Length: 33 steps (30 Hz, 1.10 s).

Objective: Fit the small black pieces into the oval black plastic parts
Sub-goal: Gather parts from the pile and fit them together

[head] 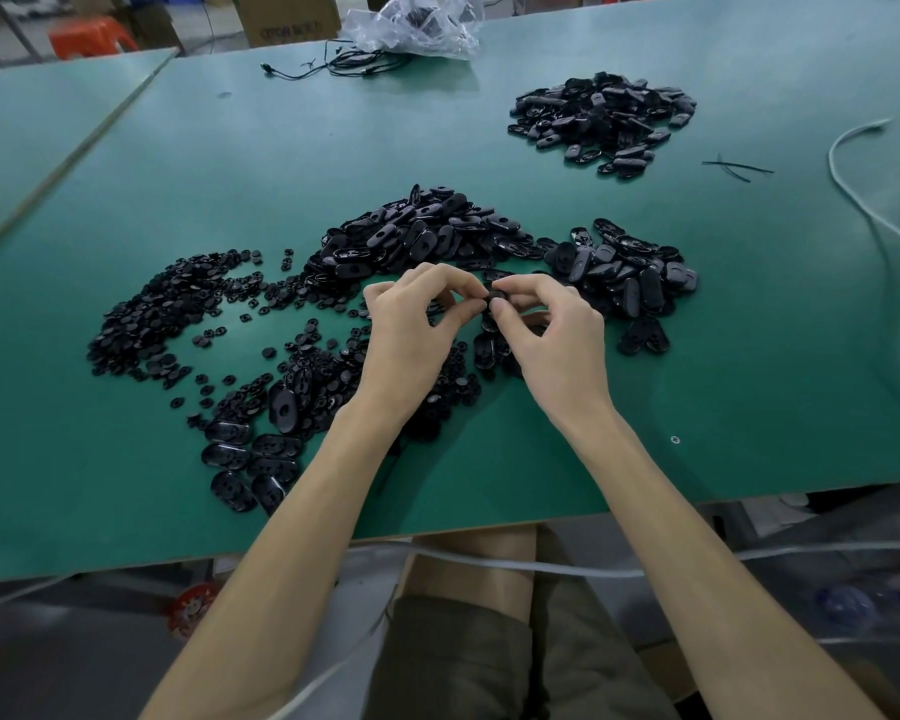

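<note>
Head view: left hand (411, 324) and right hand (552, 330) fingers (497, 306) together pinch one oval black part (491, 295).

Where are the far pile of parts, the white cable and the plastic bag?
Far pile (606, 122), head view, middle of the heap.
White cable (876, 220), head view, its curve on the table.
Plastic bag (427, 23), head view, crumpled middle.

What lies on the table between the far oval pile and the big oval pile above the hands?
Nothing: in the head view, the green table is bare between the far pile and the big pile.
</note>
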Available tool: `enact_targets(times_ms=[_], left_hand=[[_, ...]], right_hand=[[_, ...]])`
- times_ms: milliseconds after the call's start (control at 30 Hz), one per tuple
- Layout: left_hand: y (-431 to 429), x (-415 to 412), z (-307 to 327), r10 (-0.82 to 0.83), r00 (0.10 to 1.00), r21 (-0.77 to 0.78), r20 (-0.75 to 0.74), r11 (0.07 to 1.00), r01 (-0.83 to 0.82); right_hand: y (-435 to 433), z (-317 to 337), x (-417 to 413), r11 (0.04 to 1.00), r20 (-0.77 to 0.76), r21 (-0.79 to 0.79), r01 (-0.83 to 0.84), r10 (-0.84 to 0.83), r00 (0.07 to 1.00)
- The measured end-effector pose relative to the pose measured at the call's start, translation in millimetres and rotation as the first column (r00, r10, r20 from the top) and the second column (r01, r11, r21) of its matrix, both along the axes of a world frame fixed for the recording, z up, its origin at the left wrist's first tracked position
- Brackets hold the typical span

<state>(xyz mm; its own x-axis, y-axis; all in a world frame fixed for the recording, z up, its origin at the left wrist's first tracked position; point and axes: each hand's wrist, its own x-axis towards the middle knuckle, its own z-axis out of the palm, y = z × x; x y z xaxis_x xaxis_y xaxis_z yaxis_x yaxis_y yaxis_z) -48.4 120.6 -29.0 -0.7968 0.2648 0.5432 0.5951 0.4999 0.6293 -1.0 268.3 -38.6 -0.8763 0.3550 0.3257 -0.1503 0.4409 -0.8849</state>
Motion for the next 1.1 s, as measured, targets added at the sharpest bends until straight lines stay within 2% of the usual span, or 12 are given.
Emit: enact_targets(times_ms=[533,700,833,967,1100], left_hand=[[-1.3,1.6,3.5,0.018,0.998,0.021,0.06,1.0,-0.019],[-6.7,-1.8,7.5,-0.093,0.964,0.152,0.247,0.987,0.056],[-8.4,-3.3,8.8,-0.214,0.916,0.265,0.339,0.956,0.125],[-9.6,-5.8,7.0,-0.293,0.849,0.381,0.44,0.917,0.119],[-10.3,-6.3,6.7,-0.327,0.811,0.43,0.485,0.897,0.105]], right_hand=[[0.2,0.8,-0.1,0.999,-0.028,-0.026,-0.043,0.042,0.999],[0.1,1.4,1.5,0.998,-0.042,-0.026,-0.05,0.049,0.998],[-0.5,1.8,2.4,0.999,-0.047,-0.028,-0.045,0.044,0.998],[0.5,2.4,3.0,0.998,-0.067,-0.049,-0.043,0.04,0.997],[1.2,1.5,3.4,0.999,-0.084,-0.039,-0.033,0.029,0.996]])
